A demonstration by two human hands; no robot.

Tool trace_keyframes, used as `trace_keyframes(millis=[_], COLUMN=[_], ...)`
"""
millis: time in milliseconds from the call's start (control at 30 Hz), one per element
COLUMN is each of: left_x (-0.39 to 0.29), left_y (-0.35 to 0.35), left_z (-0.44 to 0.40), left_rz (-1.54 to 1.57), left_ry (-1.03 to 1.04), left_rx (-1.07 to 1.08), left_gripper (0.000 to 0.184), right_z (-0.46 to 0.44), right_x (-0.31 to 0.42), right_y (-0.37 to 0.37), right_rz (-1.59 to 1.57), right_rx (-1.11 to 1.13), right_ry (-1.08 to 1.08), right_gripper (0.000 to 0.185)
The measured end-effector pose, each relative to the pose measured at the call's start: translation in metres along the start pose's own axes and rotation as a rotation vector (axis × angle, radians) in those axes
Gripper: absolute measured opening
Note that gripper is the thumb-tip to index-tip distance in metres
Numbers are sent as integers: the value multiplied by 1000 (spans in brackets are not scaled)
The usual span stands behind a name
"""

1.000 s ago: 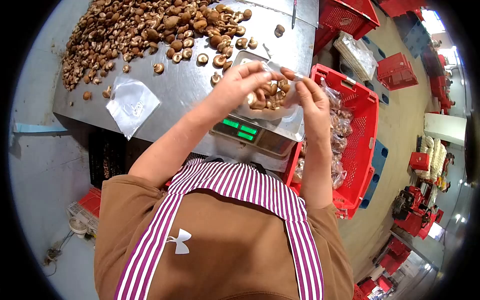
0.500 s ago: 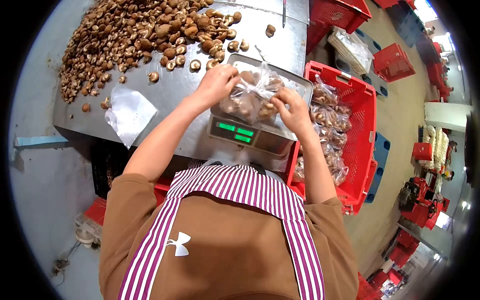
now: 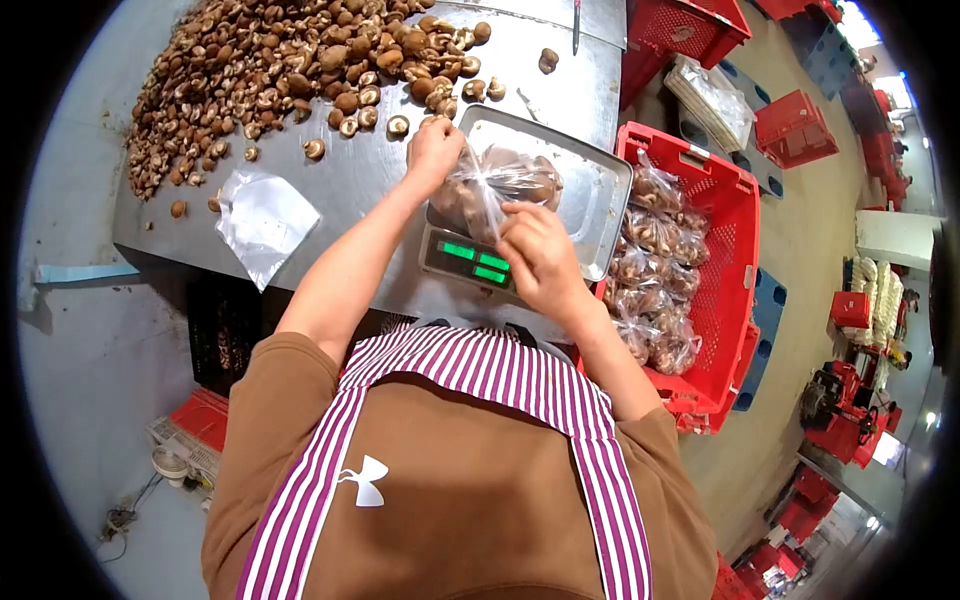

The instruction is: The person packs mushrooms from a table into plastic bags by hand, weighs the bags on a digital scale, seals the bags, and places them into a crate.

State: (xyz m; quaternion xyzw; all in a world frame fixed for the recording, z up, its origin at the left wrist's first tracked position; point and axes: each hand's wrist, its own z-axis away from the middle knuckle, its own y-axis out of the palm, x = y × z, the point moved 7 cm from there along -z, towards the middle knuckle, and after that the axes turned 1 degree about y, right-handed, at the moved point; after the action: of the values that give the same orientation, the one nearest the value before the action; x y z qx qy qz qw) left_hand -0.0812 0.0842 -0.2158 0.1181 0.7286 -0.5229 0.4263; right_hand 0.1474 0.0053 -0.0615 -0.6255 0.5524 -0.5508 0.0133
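Note:
A clear plastic bag of mushrooms (image 3: 510,178), its gathered top drawn across it, lies on the metal pan of a scale (image 3: 597,185) with green lit digits. My left hand (image 3: 434,152) is closed at the bag's upper left edge, pinching the plastic. On the near side of the bag, my right hand (image 3: 535,250) has its fingers bent together on the gathered plastic. Loose mushrooms (image 3: 270,70) are heaped on the metal table (image 3: 375,185) beyond my left hand. Flat empty plastic bags (image 3: 262,222) lie at the table's near left.
Right of the scale stands a red crate (image 3: 735,250) holding several filled mushroom bags (image 3: 655,270). More red crates (image 3: 795,130) are on the floor at the right. A pen (image 3: 576,25) and a single mushroom (image 3: 548,60) lie at the table's far side.
The bag has gone from open-topped between my hands to gathered at the top and resting on the scale's left part. My right hand has moved left and nearer to me.

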Motion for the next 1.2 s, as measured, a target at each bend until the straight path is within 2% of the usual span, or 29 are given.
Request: trace_keyframes(millis=[33, 100, 133, 167, 233, 300, 367, 433, 467, 500, 533, 567, 633, 700, 767, 800, 833, 867, 900, 967, 1000, 1033, 1067, 1100, 1133, 1167, 1200], left_x=[-2, -10, -25, -45, -101, -128, -129, -134, -120, -99, -86, -73, -55, -57, -78, -106, -129, -161, -190, -224, -238, -250, -270, -276, -279, -280, -277], left_y=[-5, -16, -23, -38, -64, -65, -50, -56, -56, -56, -56, -52, -38, -18, -17, -33, -40, -46, -52, -41, -38, -35, -40, -38, -37, -37, -36], left_z=[4, 5, 12, 23, 54, 85, 106, 97, 81, 63, 51, 42, 25, 32, 36, 43, 49, 66, 89, 141, 162, 178, 185, 189, 186, 184, 178], left_rz=[2, 464, 790, 894, 955, 792, 643, 789, 828, 959, 1237, 1506, 1686, 1676, 1580, 1376, 1286, 1127, 969, 824, 772, 718, 630, 615, 621, 626, 606], left_ry=[-7, -190, -214, -221, -154, -84, -55, -67, -130, -348, -549, -753, -850, -874, -599, -440, -199, -60, 87, 235, 347, 454, 679, 680, 685, 688, 676], left_rx=[0, 207, 285, 404, 603, 813, 951, 876, 823, 740, 641, 521, 481, 531, 540, 483, 627, 673, 706, 977, 1047, 1111, 1130, 1176, 1147, 1117, 1042], left_gripper=[26, 22, 21, 19, 18, 16, 15, 19, 20, 24, 26, 29, 37, 39, 36, 39, 44, 40, 37, 40, 41, 42, 40, 38, 38, 39, 39], right_z=[2, 14, 14, 10, 4, -6, -13, -5, 1, 6, 10, 17, 21, 30, 33, 33, 36, 37, 39, 49, 56, 59, 68, 79, 83, 98, 119], right_x=[-6, -37, -43, -44, -56, -64, -69, -77, -83, -88, -73, -64, -7, 3, -14, -21, -27, -25, -27, -40, -54, -53, -61, -67, -59, -64, -80], right_y=[-4, -4, -11, -12, -6, 7, 13, 13, 10, 7, -4, -5, 7, 10, -6, -15, -22, -30, -31, -27, -21, -33, -47, -63, -88, -104, -117], right_rz=[-39, -638, -700, -699, -988, -1012, -835, -929, -741, -553, -303, -301, 147, 33, 115, 144, 175, 199, 164, 258, 278, 283, 251, 218, 45, 276, 224], right_rx=[-36, -116, -158, -168, -307, -345, -332, -280, -225, -169, -160, -169, 46, 44, -49, -101, -155, -333, -337, -420, -375, -424, -479, -531, -659, -606, -631], right_ry=[32, 458, 539, 546, 674, 683, 641, 674, 652, 629, 511, 517, -13, 57, 181, 251, 328, 267, 292, 322, 332, 318, 292, 257, 314, 423, 412], right_gripper=[4, 13, 20, 20, 21, 23, 24, 23, 22, 22, 20, 20, 17, 19, 21, 23, 25, 37, 57, 69, 73, 66, 55, 45, 29, 24, 26])
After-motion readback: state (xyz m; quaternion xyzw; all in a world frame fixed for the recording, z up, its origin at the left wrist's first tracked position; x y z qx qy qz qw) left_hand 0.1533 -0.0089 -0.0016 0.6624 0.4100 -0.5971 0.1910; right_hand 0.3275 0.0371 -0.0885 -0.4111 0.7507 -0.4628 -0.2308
